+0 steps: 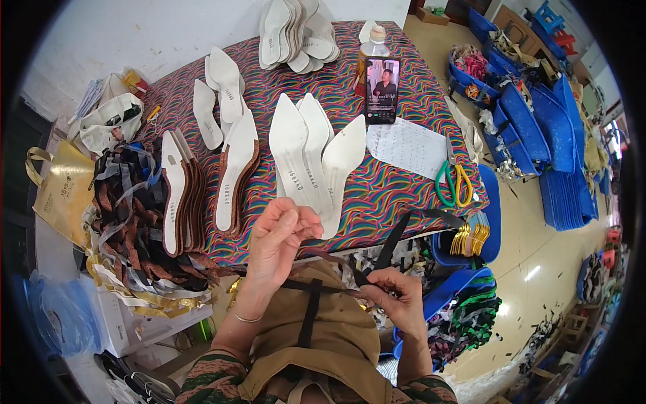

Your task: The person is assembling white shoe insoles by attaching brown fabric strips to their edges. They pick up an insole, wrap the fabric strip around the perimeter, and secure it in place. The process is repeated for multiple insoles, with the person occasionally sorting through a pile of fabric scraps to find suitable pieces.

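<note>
Looks like early going here: the left hand [282,236] pinches one white pointed shoe insole [340,172] at the desk [397,195] edge, the right hand [393,299] pinches a thin black strap [390,246] not yet attached, and stacks of insoles [232,175] wait.

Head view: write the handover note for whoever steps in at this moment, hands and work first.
Left hand: raised at the table edge, fingers pinching one end of a thin dark strap.
Right hand: lower, over the lap, gripping the narrow black strap that runs up toward the table.
White pointed shoe insoles lie fanned on the table with the multicoloured wavy-patterned cloth, just beyond the left hand; brown-backed insoles are stacked at left.
Green-and-yellow-handled scissors lie at right.
Done: insoles laid out. Left: no strap is attached to an insole yet.
</note>
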Action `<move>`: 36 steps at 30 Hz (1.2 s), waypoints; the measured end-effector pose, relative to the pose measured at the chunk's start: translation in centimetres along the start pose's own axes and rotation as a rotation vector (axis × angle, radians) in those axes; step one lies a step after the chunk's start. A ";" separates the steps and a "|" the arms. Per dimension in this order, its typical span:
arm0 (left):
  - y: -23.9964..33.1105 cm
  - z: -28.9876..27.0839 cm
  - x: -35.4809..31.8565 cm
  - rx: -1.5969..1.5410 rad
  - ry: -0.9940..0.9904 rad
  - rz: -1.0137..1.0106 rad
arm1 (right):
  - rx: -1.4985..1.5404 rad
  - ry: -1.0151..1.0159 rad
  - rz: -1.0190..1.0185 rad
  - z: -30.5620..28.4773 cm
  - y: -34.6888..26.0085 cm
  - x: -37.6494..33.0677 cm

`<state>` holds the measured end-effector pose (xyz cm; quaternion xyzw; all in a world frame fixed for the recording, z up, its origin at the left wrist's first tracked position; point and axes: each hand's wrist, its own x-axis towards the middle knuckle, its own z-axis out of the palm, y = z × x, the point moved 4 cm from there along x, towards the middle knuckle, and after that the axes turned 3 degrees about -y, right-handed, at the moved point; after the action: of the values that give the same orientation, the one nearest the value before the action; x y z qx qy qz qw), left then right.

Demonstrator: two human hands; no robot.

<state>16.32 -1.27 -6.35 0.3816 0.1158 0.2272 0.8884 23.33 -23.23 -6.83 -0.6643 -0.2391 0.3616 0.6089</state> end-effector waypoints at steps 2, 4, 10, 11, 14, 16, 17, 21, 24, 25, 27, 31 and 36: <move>-0.5 0.2 -0.6 0.252 0.079 0.027 | 0.202 0.037 0.035 0.5 0.3 0.0; -0.9 0.0 -1.9 0.538 0.095 0.041 | 0.351 0.083 -0.003 1.0 0.0 0.7; -3.3 1.1 -4.5 0.396 -0.280 -0.383 | 0.224 0.013 -0.051 3.3 -1.1 2.2; -3.2 1.3 -4.5 0.296 -0.218 -0.387 | 0.210 -0.027 -0.043 3.7 -1.1 2.2; -2.8 1.4 -3.3 0.112 -0.108 -0.311 | 0.079 -0.061 -0.074 3.9 -0.3 1.1; -2.2 0.6 -2.7 -0.008 -0.061 -0.223 | -0.030 -0.066 -0.031 3.8 0.0 0.3; -1.9 0.4 -2.2 -0.068 -0.036 -0.177 | -0.046 -0.074 -0.010 3.5 0.6 -0.2; 2.0 -0.9 -0.7 -0.087 0.151 0.056 | -0.096 -0.072 0.131 1.6 4.8 -2.9; 4.9 -1.5 -0.1 0.028 0.145 0.213 | -0.221 -0.192 0.335 -1.0 9.6 -5.3; 4.8 -1.6 -0.3 0.039 0.167 0.184 | -0.282 -0.250 0.413 -1.3 10.2 -5.5; 3.6 -1.0 -0.5 0.064 0.205 0.121 | -0.240 -0.174 0.340 -1.7 8.9 -4.4; -1.9 1.6 -2.0 0.231 0.063 -0.242 | 0.107 0.067 0.106 0.5 2.6 1.7; -4.0 3.7 -2.5 0.220 -0.117 -0.339 | 0.288 0.078 -0.148 1.8 0.4 6.7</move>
<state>16.81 -7.27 -6.69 0.4637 0.1507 0.0380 0.8722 26.07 -17.05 -8.49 -0.5642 -0.2092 0.3200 0.7318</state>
